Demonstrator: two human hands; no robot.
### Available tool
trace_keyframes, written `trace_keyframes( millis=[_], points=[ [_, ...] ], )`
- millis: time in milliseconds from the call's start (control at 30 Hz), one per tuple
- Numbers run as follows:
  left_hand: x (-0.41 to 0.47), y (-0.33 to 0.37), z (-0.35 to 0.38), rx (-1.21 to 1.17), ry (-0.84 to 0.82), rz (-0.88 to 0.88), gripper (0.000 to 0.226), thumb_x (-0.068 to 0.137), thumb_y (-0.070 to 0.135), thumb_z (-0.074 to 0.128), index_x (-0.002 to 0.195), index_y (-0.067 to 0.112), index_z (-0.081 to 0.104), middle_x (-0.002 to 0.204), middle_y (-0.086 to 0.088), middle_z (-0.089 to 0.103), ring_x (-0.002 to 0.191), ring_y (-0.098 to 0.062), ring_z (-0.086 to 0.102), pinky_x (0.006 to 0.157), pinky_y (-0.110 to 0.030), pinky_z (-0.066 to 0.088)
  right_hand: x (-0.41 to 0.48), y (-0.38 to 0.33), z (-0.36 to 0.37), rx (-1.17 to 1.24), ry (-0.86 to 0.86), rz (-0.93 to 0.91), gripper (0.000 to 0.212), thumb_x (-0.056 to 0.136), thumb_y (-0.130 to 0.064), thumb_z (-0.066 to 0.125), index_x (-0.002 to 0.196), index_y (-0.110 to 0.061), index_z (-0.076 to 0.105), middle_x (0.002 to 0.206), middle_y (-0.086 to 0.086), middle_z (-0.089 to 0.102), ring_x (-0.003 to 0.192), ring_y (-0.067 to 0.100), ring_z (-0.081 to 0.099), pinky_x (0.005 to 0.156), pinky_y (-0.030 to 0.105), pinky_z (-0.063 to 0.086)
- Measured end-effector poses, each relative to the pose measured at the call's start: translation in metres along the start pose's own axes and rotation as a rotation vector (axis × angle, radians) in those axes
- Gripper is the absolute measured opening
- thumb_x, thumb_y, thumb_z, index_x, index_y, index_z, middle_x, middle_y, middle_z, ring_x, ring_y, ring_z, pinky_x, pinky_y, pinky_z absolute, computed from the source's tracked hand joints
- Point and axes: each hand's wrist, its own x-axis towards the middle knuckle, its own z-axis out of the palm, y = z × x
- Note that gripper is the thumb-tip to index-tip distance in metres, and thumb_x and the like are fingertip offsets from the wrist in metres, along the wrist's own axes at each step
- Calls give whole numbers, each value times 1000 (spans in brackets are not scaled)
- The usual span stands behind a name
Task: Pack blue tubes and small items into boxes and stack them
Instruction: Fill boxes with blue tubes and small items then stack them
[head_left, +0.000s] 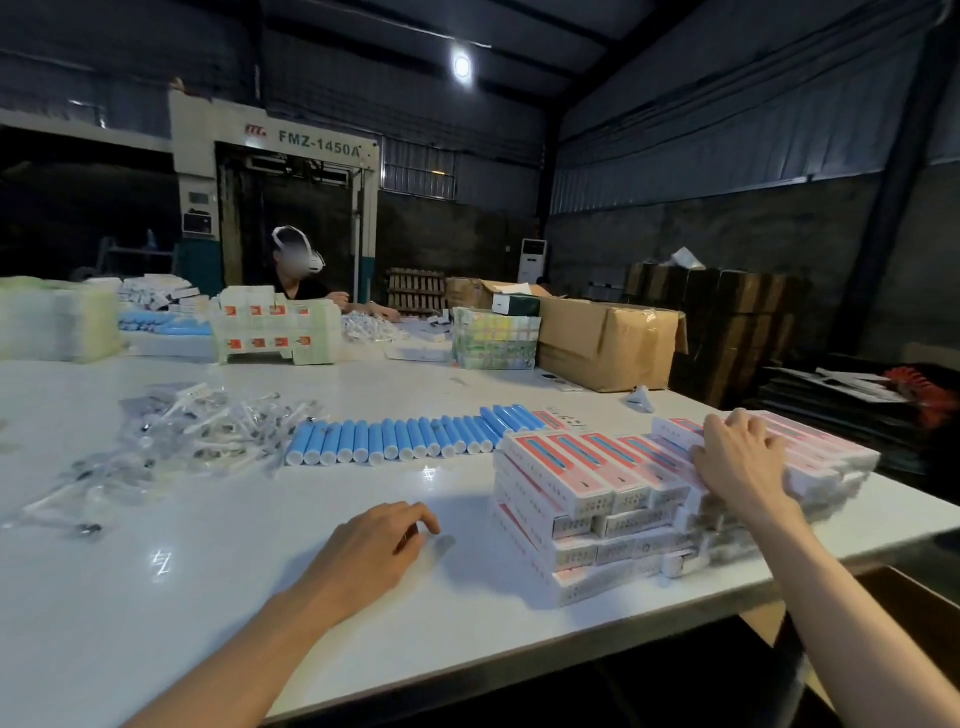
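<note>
Box stack (649, 499) at desk (208, 597) right edge, lower layers skewed. My right grip (740, 462) flat on top, fingers spread, holding nothing; left grip (371, 551) idle, empty, on desk. Risk: sideways push slides stack off edge. Tubes (405, 439) mid-desk could roll.

Blue tubes (415, 439) lie side by side in one row. Pink-and-white boxes (623, 499) stacked to their right. Clear-bagged small items (202, 431) piled to their left.

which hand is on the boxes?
The right hand: it rests flat on top of the box stack. The left hand is over bare table left of the stack, touching no box.
</note>
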Motion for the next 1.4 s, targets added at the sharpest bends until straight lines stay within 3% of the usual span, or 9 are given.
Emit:
trace_keyframes(
  millis=[167,300,400,500,833,1033,1133,1267,1400],
  points=[
    [0,6,-6,-66,-23,-46,15,108,39,53,116,43,64,99,24,63,88,5,57,83,-23,50,-15,-68,-28,475,194,-145,29,103,-27,60,125,-10,67,125,16,65,115,37,55,94,47,47],
    [-1,2,-25,-117,-38,-104,16,105,33,58,116,40,66,99,19,68,82,1,60,83,-27,52,-48,-173,-54,1140,120,-336,13,101,-12,62,107,-11,73,100,1,71,87,12,61,78,20,49],
    [-3,-13,-47,-111,-47,-151,15,102,32,61,113,39,68,96,15,72,72,-2,62,78,-25,52,-89,-257,-53,1440,-91,-393,17,98,-7,60,104,-18,72,94,-5,70,84,2,63,70,8,46],
    [0,-35,-72,-44,-54,-270,15,101,35,61,113,40,69,98,16,71,82,-6,63,82,-27,52,-122,-323,-31,1645,-416,-311,24,95,-3,55,103,-17,72,93,4,73,87,12,67,73,22,50],
    [-20,-141,-121,88,61,-608,27,93,18,56,108,35,70,101,12,73,96,-15,68,85,-35,56,-172,-420,29,1713,-698,-336,18,100,-7,55,102,-16,70,92,6,70,78,13,64,73,32,53],
    [-37,-218,-191,787,-11,-1079,43,105,31,52,144,16,44,145,-11,51,135,-31,49,109,-43,42,-166,-426,47,1770,-782,-282,30,97,-3,50,102,-22,72,83,2,69,68,12,57,64,28,44],
    [-64,-244,-216,774,-82,-1365,52,105,38,52,149,14,43,153,-13,45,142,-33,44,111,-45,40,-166,-429,49,1783,-802,-289,31,97,-3,49,104,-23,72,84,3,70,67,11,58,65,29,45],
    [-90,-249,-208,683,-150,-1457,68,107,57,46,155,10,37,158,-15,39,145,-39,37,107,-48,44,-166,-428,50,1791,-812,-285,30,98,-4,50,105,-23,72,90,7,71,69,11,59,68,30,46],
    [-94,-251,-210,687,-215,-1450,49,110,23,44,155,6,34,156,-25,40,147,-44,35,116,-50,40,-166,-427,48,1790,-818,-253,29,99,-4,48,105,-22,71,92,8,69,72,15,59,70,31,46]
  ],
)
